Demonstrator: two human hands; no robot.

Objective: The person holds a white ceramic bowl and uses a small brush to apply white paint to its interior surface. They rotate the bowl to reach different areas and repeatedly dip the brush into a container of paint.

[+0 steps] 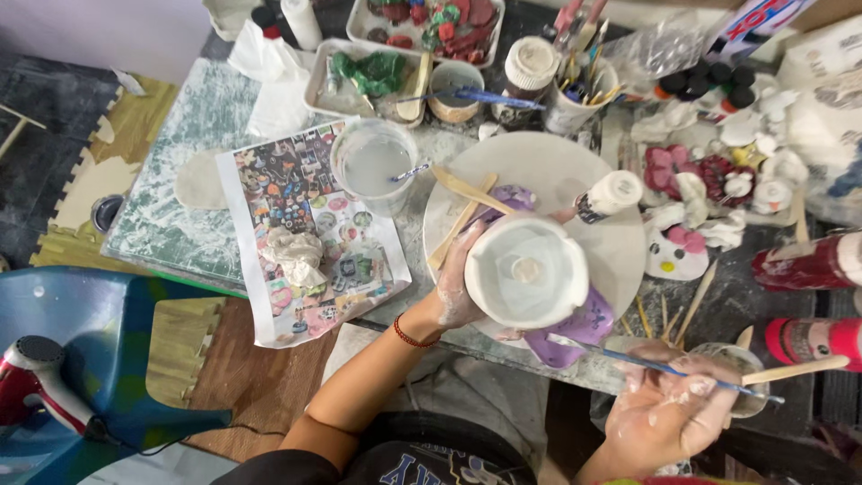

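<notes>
The dark tabletop (745, 301) is crowded. A round white turntable (557, 171) sits at its middle, with a printed sheet of coloured pictures (310, 193) to the left, a lump of white clay (294, 254) lying on it. A tub of cloudy water (373, 163) stands just beside the turntable. Behind are trays of coloured clay (431, 22), a cup of brushes (579, 94) and small paint bottles (709, 81); red tubes (808, 265) lie at the right.
</notes>
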